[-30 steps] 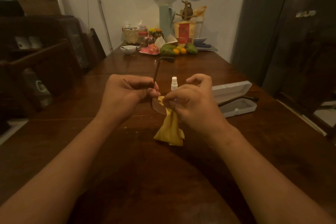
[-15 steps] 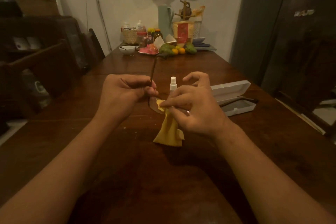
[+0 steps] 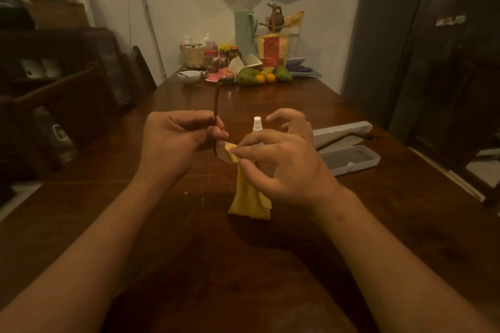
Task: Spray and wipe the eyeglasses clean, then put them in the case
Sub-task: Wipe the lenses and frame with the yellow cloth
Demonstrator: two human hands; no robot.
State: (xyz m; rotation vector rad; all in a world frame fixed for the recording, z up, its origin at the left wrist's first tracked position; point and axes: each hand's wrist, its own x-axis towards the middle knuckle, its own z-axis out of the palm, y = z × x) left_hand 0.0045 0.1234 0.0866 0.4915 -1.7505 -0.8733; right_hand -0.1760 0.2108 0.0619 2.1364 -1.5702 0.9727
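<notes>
My left hand (image 3: 176, 140) grips the dark-framed eyeglasses (image 3: 215, 109) by the frame, with one temple arm sticking up. The other temple arm reaches right over the case. My right hand (image 3: 281, 162) pinches a yellow cloth (image 3: 250, 197) against the lens beside my left thumb; the cloth hangs down toward the table. A small white spray bottle (image 3: 257, 124) stands upright just behind my right hand. The white eyeglass case (image 3: 351, 159) lies open on the table to the right.
The dark wooden table (image 3: 189, 265) carries a cluster of fruit (image 3: 254, 77), jars, a basket and a small bowl (image 3: 189, 76) at its far end. A dark chair (image 3: 54, 105) stands on the left, a grey fridge (image 3: 446, 48) on the right.
My right hand has slid the cloth a little leftward and down along the lens, and its index finger has straightened. The glasses stay held in my left hand.
</notes>
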